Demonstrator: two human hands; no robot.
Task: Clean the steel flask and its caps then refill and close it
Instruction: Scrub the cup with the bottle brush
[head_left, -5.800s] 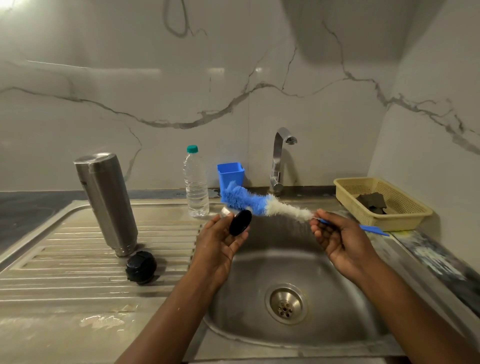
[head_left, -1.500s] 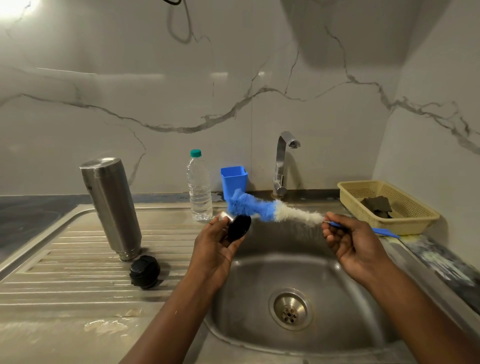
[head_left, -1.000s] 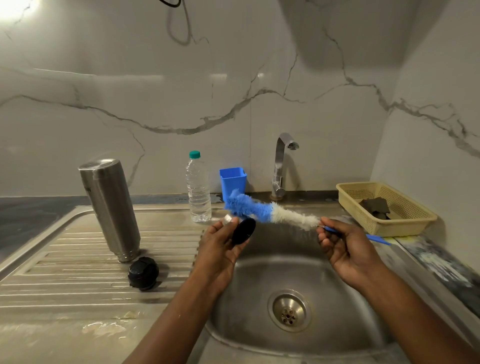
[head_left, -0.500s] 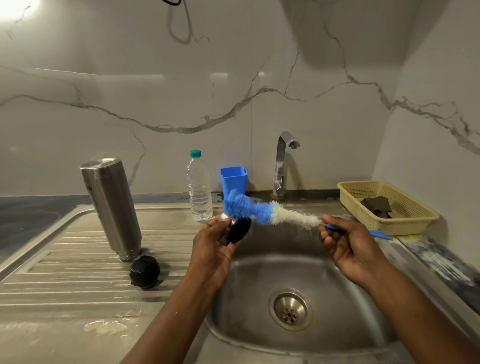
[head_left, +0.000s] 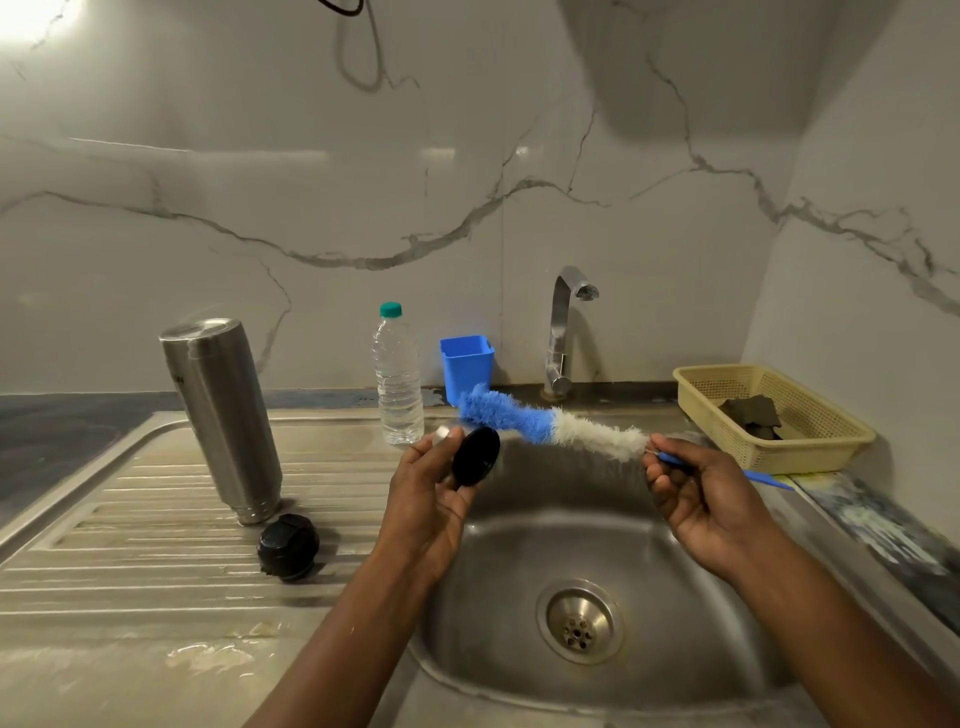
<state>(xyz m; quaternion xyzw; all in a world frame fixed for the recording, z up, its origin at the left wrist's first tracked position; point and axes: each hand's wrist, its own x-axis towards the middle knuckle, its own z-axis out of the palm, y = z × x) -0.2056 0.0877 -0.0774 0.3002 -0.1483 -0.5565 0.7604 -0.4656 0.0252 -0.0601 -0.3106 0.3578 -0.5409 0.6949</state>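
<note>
The steel flask (head_left: 222, 415) stands upside down, leaning slightly, on the sink's ribbed drainboard at the left. A black inner cap (head_left: 288, 546) lies beside its mouth on the drainboard. My left hand (head_left: 427, 493) holds a steel cap with a black inside (head_left: 475, 456) over the sink's left edge. My right hand (head_left: 698, 499) pinches the blue handle of a bottle brush (head_left: 545, 427), whose blue and white bristles reach left and touch the cap's upper rim.
A clear water bottle (head_left: 397, 379) with a green lid and a blue cup (head_left: 466, 366) stand behind the sink basin (head_left: 649, 551). The tap (head_left: 563, 327) is off. A yellow basket (head_left: 831, 447) with dark scrub pads sits at the right.
The cap in my left hand has turned a little against the brush's blue tip. The brush has shifted slightly. Flask and black cap have stayed put.
</note>
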